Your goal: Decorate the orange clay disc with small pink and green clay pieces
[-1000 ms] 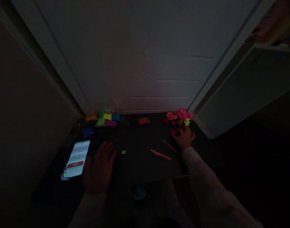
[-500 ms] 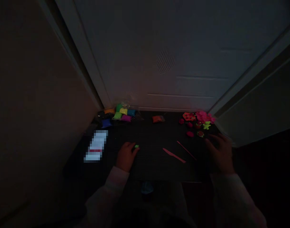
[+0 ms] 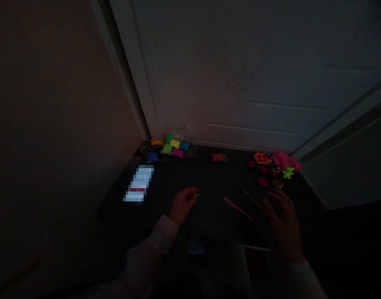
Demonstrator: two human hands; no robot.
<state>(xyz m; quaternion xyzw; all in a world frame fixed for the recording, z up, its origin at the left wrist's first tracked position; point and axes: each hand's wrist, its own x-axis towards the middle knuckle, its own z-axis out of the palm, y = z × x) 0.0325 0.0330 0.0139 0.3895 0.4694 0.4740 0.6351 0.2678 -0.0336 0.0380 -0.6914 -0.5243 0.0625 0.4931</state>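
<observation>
My left hand (image 3: pixel 182 205) is above the dark table (image 3: pixel 205 218), thumb and fingers pinched on a small green piece of clay (image 3: pixel 197 194); only its edge shows. My right hand (image 3: pixel 283 220) is open at the table's right side, fingers apart and slightly curled, with nothing in it. Just left of that hand lies a thin pink stick tool (image 3: pixel 253 201). A pink plastic knife (image 3: pixel 238 208) lies slanted between my two hands.
Packets of coloured clay (image 3: pixel 177 153) are heaped at the back left, above a lit, blurred phone (image 3: pixel 138 183). An orange packet (image 3: pixel 219 158) lies at the back middle. Pink flowers (image 3: pixel 283 160), a yellow-green bear figure (image 3: pixel 288 173) and small red pieces (image 3: pixel 263 182) sit at the back right.
The camera view has swung left, so the table things appear further right. My right hand has come nearer the pink tools. My left hand keeps its pinch, now covering more of the green piece.
</observation>
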